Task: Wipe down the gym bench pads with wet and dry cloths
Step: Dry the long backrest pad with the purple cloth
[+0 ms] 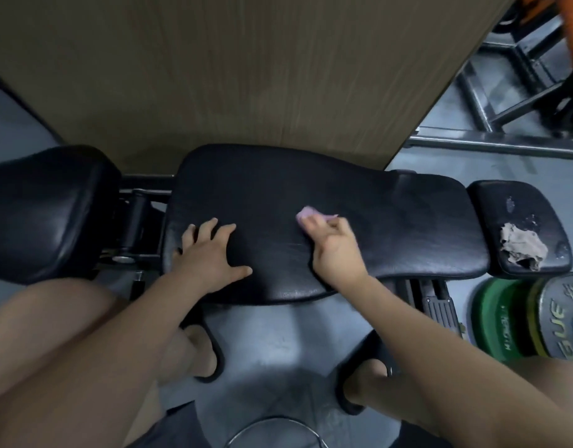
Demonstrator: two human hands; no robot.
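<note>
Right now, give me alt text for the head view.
Right hand presses a pink cloth on the long black bench pad; left hand lies flat beside it. A crumpled brown cloth sits on the small pad at right.

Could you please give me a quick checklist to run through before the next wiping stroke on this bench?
1. Right hand grips small pink cloth: ok.
2. Cloth touching long black padded bench pad: ok.
3. Left hand braced flat on the pad, fingers spread: ok.
4. Crumpled brown cloth at hand on small black end pad: ok.
5. End pad clean: not ok, specks show.
6. Pink cloth wet: cannot tell.
</note>
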